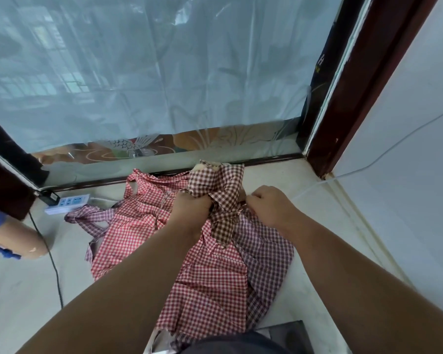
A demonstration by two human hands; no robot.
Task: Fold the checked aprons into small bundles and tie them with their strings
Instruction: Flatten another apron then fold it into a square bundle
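1. Head view, centre of the frame: the brown checked apron [223, 198] is bunched up and lifted above the pile. The left hand [192, 208] has its fingers curled into the cloth and grips a gathered handful. The right hand [269, 205] pinches a fold at the apron's right edge between thumb and fingertips. Whether that fold is a string I cannot tell.
2. Below and to the left of the hands, the red checked apron [210, 277] lies spread and rumpled on the pale ledge [23, 290], reaching down to the lower edge of the frame. The purple checked apron [266, 251] lies under it, showing along its right side, and straps of the same cloth [87, 215] show at centre left.
3. Left of the pile, a white power strip [67, 203] sits near the window glass [164, 72], and a black cable [51, 256] runs down from there past the aprons.
4. Handling, as a judgement: the aprons look thin, light and limp, so they will sag and slide out of any fold that is not held. Corners and hems seem the best places to grip for squaring the cloth. The strings are best taken near their roots once the bundle is small, and kept clear of the other two aprons so they do not tangle.
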